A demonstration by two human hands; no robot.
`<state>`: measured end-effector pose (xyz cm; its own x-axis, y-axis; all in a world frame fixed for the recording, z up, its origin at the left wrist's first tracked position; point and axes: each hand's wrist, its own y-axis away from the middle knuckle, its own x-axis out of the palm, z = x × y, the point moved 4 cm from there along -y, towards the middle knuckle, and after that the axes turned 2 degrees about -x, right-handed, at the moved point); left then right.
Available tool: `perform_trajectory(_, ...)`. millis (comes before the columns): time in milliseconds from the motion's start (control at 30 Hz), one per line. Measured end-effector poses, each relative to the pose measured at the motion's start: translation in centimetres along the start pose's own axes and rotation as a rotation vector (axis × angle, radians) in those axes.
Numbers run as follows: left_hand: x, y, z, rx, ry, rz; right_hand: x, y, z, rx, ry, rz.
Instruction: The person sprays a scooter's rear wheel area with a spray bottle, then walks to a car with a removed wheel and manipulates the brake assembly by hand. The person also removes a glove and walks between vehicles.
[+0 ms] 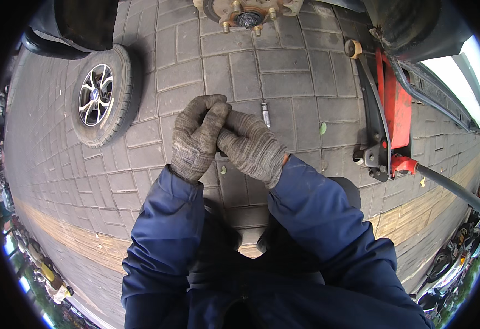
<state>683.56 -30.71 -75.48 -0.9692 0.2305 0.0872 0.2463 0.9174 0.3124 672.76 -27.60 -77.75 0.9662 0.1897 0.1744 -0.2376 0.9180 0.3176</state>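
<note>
Both hands wear grey-brown knit work gloves and are brought together in front of me, above the paving. My left hand [197, 137] has its fingers curled in against the other glove. Pressed beside it, my right hand [252, 145] is also closed, fingers bent towards the left palm. Whatever lies between them is hidden; only a dark bit shows below the touching fingers. Just beyond the right hand, a short shiny metal piece like a socket or extension [265, 114] lies on the bricks. A wheel hub with studs [249, 16] is at the top.
At the left, a wheel with tyre and silver spoked rim [95, 96] lies on the paving. A red floor jack [397, 115] stands at the right beside the car body, its long handle [454, 192] slanting towards the lower right. A green leaf [323, 128] is on the bricks.
</note>
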Motion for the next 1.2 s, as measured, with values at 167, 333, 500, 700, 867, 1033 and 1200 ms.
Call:
perform_trajectory(167, 0.4, -0.1, 0.1, -0.005, 0.023, 0.009, -0.2, 0.1, 0.4, -0.021, 0.038, -0.001)
perform_trajectory(333, 0.3, -0.3, 0.2, -0.023, 0.029, -0.009, -0.4, -0.3, 0.2, 0.019, 0.067, -0.005)
perform_trajectory(500, 0.4, -0.7, 0.3, -0.009, 0.029, -0.009, -0.7, -0.5, 0.1, -0.033, 0.117, -0.001)
perform_trajectory(700, 0.4, -1.2, 0.4, 0.015, -0.016, -0.026, -1.5, -1.2, 0.5, -0.121, 0.038, -0.087)
perform_trajectory(867, -0.2, -1.8, 0.4, 0.07, -0.083, -0.094, -5.0, -2.5, 1.8, -0.068, 0.106, -0.213)
perform_trajectory(1033, -0.9, -2.2, 0.9, 0.047, -0.067, -0.085, -12.7, -7.0, 3.3, -0.044, 0.006, -0.508)
perform_trajectory(1200, -1.3, -2.1, 1.6, 0.035, -0.1, -0.061, -14.6, -12.6, 1.2, 0.051, -0.43, -0.447)
